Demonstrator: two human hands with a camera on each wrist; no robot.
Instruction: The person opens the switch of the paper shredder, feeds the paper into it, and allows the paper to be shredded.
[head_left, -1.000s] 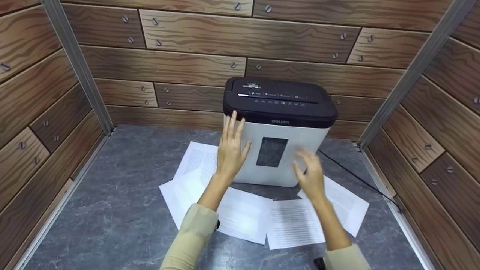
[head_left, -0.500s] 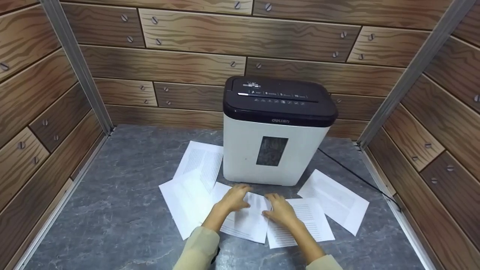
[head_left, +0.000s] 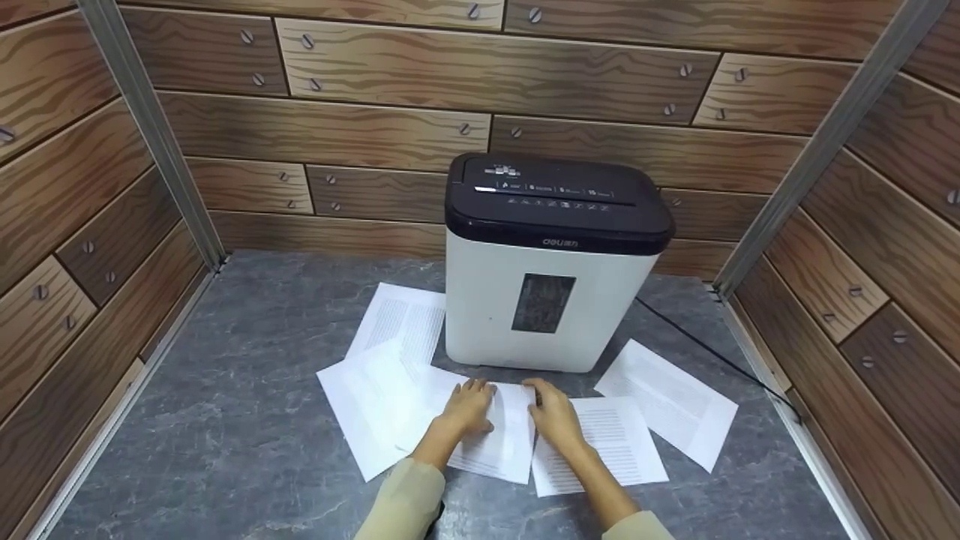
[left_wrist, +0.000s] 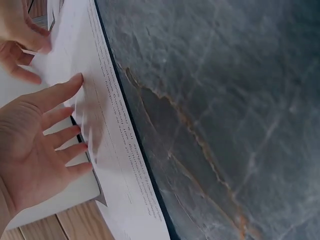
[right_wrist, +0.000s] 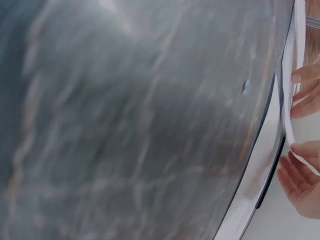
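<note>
A white printed sheet of paper (head_left: 510, 454) lies in front of the paper shredder (head_left: 480, 315), with its far right corner raised. My right hand (head_left: 556, 418) pinches that corner between thumb and fingers; in the right wrist view the paper (right_wrist: 288, 107) bends up from the floor there. My left hand (head_left: 466, 409) rests on the same sheet, left of the right hand. Its fingers (left_wrist: 62, 137) are spread and fairly straight in the left wrist view, with the fingertips at the paper. The shredder has a dark top with a feed slot and a small front window.
More printed sheets lie around: two overlapping at the left (head_left: 367, 420), one at the right (head_left: 615, 442) and one farther right (head_left: 675, 405). A black cord (head_left: 712, 355) runs from behind the shredder to the right wall. Wood-patterned walls (head_left: 375, 135) enclose the grey floor (head_left: 225, 420).
Both hands have come down from in front of the shredder to the middle sheet. The right hand has taken its corner, and the sheet has shifted slightly left.
</note>
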